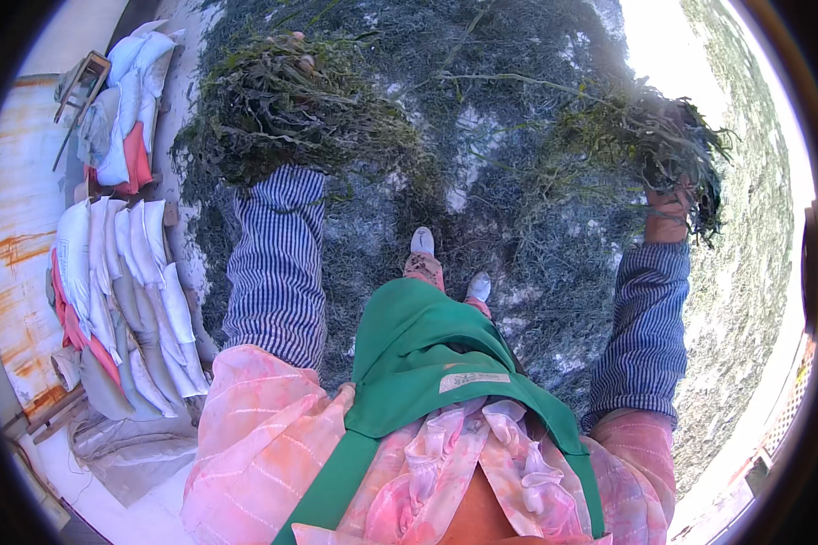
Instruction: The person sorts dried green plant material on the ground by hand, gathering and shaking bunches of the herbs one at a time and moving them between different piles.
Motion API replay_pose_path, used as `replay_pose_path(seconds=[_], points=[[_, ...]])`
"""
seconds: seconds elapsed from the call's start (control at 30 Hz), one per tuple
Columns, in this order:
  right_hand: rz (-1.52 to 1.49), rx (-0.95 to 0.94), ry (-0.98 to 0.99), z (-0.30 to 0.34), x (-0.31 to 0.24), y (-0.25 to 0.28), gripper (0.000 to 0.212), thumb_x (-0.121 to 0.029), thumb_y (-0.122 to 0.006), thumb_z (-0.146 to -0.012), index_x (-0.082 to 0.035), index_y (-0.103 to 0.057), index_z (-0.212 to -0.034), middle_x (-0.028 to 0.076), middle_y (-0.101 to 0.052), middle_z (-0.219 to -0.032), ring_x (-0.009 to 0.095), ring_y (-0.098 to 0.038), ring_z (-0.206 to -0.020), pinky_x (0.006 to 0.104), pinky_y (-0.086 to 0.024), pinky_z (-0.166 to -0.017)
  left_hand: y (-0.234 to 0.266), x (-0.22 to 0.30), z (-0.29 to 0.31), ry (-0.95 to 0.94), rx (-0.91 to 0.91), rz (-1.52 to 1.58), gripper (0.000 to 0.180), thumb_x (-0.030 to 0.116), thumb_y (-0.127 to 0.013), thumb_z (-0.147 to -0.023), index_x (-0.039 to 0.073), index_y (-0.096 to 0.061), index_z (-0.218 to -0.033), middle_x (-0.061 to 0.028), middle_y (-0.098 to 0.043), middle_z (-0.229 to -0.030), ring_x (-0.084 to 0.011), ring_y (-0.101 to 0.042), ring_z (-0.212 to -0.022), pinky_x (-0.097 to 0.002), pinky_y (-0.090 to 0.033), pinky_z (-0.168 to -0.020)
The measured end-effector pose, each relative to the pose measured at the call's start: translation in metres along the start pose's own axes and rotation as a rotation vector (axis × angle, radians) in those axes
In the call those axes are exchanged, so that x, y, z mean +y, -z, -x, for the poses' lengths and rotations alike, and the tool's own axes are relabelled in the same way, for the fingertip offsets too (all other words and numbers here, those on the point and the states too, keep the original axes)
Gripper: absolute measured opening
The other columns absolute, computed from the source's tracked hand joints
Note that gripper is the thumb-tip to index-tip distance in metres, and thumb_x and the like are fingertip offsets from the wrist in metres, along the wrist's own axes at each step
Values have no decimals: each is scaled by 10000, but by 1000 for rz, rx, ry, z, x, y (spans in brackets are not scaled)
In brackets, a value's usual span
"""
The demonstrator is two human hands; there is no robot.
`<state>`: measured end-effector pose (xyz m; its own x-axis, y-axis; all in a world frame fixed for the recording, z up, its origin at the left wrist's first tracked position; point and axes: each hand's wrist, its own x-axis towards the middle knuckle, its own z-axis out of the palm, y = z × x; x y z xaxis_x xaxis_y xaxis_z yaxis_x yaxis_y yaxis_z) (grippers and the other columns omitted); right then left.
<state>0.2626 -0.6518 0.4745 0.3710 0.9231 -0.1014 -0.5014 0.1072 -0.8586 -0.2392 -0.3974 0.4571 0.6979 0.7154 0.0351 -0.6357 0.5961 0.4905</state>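
Ground is strewn with strands. A wider clump is gripped inward across the left hand, a smaller clump around the right hand.

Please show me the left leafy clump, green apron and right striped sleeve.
Left leafy clump [286, 113], head view: its middle.
Green apron [418, 322], head view: its front.
Right striped sleeve [643, 318], head view: its middle.

Head view, single wide fisheye: is looking steeply down from head height; is facing past the green apron, close below, towards the pale shoes and plant-strewn ground farther off; is bending straight edges near its margins.
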Motion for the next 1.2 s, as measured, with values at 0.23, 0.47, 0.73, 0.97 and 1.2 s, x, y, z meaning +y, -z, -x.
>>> replay_pose_path(seconds=[0.23, 0.47, 0.73, 0.97, 1.2], points=[[11, -6, -95, 45, 12, -76, 454, -344, -419, -971, -98, -436, -1352, 120, -590, -1182, 155, -634, -692, 168, -386, -356, 9, 26, 44, 110, -516, 287, 651, 284, -550, -920, 98, -233, -1457, -174, -103, -1523, -479, -299, -1304, -609, -461, -923], [-331, 200, -368, 139, 57, -49, 398, -312, -423, -967, -99, -474, -1299, 158, -618, -1157, 212, -632, -612, 236, -390, -344, -4, -19, 143, 137, -85, 372, 658, 421, -567, -880, 106, -344, -1413, -234, -317, -1437, -568, -380, -1194, -624, -498, -833], [-141, 473, -910, 279, 107, 61, 322, -245, -399, -955, -58, -529, -1181, 108, -635, -1018, 219, -650, -677, 270, -430, -417, 91, -56, 220, 239, 1093, -129, 587, 358, -513, -908, 73, -361, -1398, -194, -365, -1421, -442, -448, -1205, -551, -465, -907], [-297, 662, -1007, 372, 126, 113, 338, -297, -417, -953, -67, -523, -1177, 111, -628, -1005, 253, -655, -728, 293, -452, -447, 65, -127, 3, 301, 864, -263, 515, 332, -422, -952, 97, -352, -1404, -169, -328, -1450, -404, -459, -1205, -555, -420, -956], [-279, 770, -890, 386, 112, 168, 300, -255, -487, -939, -42, -550, -1142, 136, -624, -890, 260, -665, -687, 289, -467, -420, -89, -153, -194, 134, 282, -204, 455, 305, -331, -995, 122, -342, -1411, -143, -290, -1478, -367, -469, -1205, -558, -375, -1005]])
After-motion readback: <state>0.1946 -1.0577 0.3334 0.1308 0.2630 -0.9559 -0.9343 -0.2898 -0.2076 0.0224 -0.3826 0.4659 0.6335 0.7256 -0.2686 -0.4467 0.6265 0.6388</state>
